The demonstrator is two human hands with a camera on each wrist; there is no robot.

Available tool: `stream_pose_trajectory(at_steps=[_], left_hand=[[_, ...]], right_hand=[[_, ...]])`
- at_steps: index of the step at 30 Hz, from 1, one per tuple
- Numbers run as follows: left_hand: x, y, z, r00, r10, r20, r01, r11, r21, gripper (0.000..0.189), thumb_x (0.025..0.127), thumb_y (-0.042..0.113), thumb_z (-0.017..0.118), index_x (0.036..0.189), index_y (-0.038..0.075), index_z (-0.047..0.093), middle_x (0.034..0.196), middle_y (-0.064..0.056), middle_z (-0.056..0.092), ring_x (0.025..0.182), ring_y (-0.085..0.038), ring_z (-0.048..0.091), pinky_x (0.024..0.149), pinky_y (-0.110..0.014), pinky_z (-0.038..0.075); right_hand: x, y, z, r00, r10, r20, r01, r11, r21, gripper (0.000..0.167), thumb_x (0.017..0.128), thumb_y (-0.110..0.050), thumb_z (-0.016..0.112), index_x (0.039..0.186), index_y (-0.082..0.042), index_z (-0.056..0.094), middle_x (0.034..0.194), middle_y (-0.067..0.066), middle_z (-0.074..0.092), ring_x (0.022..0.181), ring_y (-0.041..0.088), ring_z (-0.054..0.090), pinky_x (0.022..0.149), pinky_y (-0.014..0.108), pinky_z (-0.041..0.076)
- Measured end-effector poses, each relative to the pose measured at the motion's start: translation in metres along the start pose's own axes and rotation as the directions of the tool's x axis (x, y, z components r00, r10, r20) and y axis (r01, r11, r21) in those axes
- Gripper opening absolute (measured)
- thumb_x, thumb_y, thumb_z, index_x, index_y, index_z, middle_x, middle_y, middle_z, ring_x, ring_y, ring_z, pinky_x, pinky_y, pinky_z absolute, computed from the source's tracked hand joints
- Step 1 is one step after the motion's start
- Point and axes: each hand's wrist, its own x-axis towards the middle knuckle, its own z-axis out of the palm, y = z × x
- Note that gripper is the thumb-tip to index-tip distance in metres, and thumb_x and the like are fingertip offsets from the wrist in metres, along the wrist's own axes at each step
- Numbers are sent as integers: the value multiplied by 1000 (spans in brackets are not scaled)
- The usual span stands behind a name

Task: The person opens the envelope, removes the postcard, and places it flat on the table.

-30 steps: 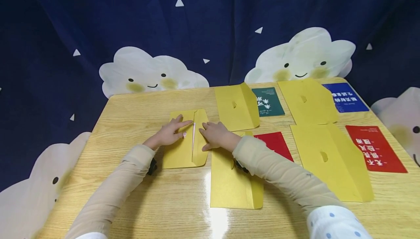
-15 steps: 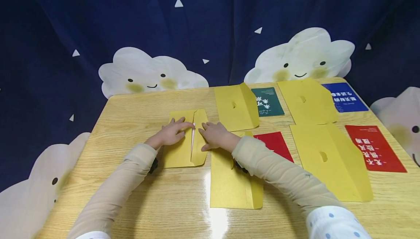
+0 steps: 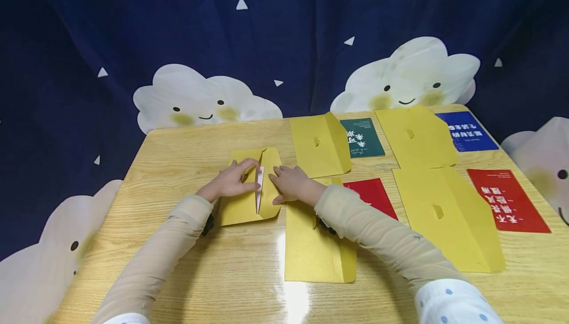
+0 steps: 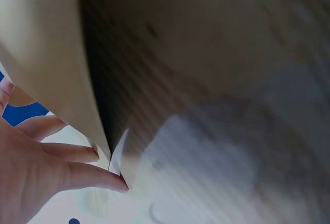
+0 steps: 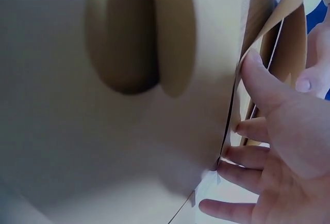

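A yellow envelope [image 3: 240, 210] lies on the wooden table with its flap spread to the right. My left hand [image 3: 231, 178] grips the edge of its mouth, index finger hooked over and thumb close by. That edge stands lifted, and a white strip of paper or card [image 3: 260, 188] shows inside the gap. My right hand [image 3: 291, 183] rests on the flap with spread fingers. In the right wrist view, the thumb of my right hand [image 5: 289, 131] touches the flap's edge. Below the right wrist lies another yellow envelope [image 3: 308, 260], its slot partly hidden.
More yellow envelopes lie to the right: one behind [image 3: 308, 146], one at the back [image 3: 411, 139], one in front [image 3: 442, 220]. Beside them are a green card [image 3: 366, 139], a blue card [image 3: 473, 131] and red cards [image 3: 511, 200]. A dark blue curtain [image 3: 302, 18] hangs behind the table.
My left hand's index finger has moved to the envelope's mouth and bent over its edge. The gap has widened, showing more of the white strip. My right hand has stayed put.
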Motion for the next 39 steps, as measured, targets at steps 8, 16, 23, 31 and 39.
stream_pose_trajectory(at_steps=[8,16,23,31,39], left_hand=[[-2,2,-3,997,-81,5,81,996,-41,42,85,35,58,121,21,42,134,-11,45,122,-59,19,87,-76,12],[-2,1,-2,994,-107,12,107,993,-50,44,86,40,58,122,22,42,137,-10,41,123,-60,13,86,-77,12],[-2,2,-3,994,-107,16,107,994,-33,46,85,41,57,124,22,42,126,-10,51,122,-60,18,86,-75,17],[-2,4,-3,995,-99,19,100,995,-21,42,85,41,57,120,22,43,97,-7,57,119,-59,25,85,-77,14],[-2,4,-1,996,-91,14,91,996,-7,43,84,37,59,120,20,43,134,-8,45,122,-60,17,84,-77,12]], right_hand=[[-1,-1,-1,999,-38,-5,38,999,-19,78,82,-58,49,146,-33,12,145,15,26,130,29,29,96,49,35],[4,-1,-1,997,-77,4,77,988,-137,75,81,-64,44,143,-45,6,135,11,33,115,25,36,84,40,44],[7,0,-7,996,-70,60,80,981,-174,71,80,-66,41,141,-49,8,140,11,25,120,25,31,88,42,42],[7,3,-6,995,-80,55,87,985,-147,71,80,-66,43,141,-48,11,139,11,26,117,24,32,87,42,42],[7,10,-2,993,-107,42,111,987,-115,69,82,-64,43,143,-42,18,145,11,23,125,26,30,89,44,41]])
